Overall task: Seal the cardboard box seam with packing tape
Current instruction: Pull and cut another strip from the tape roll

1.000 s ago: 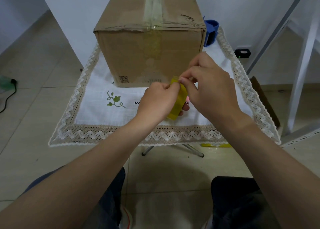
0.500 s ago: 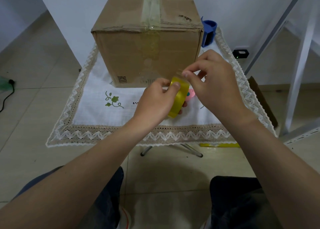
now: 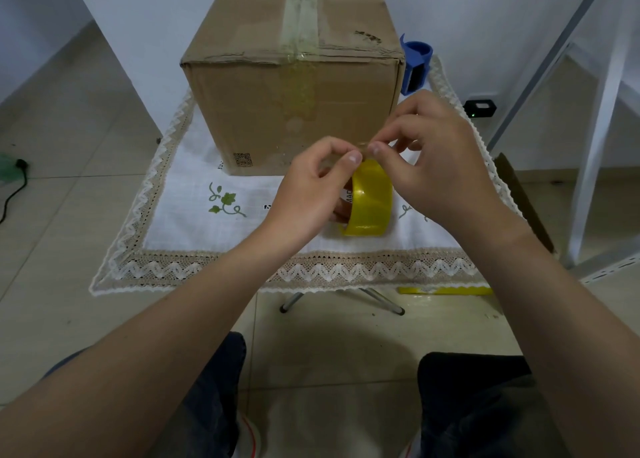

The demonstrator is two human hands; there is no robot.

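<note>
A brown cardboard box stands on a small table covered by a white lace-edged cloth. A strip of clear tape runs along its top seam and down the near face. In front of the box, a yellow roll of packing tape is held upright by my left hand, fingers through its core and thumb at the top. My right hand pinches the tape's loose end at the top of the roll, thumb and forefinger tips meeting my left thumb.
A blue tape dispenser stands behind the box's right corner. A yellow strip lies on the floor under the table's right edge. White shelf legs rise at the right. My knees are below the table's near edge.
The roll has turned so that its yellow outer face shows more. My right fingertips have shifted from the roll's edge to its top, pinching the tape end. Both hands stay in front of the box.
</note>
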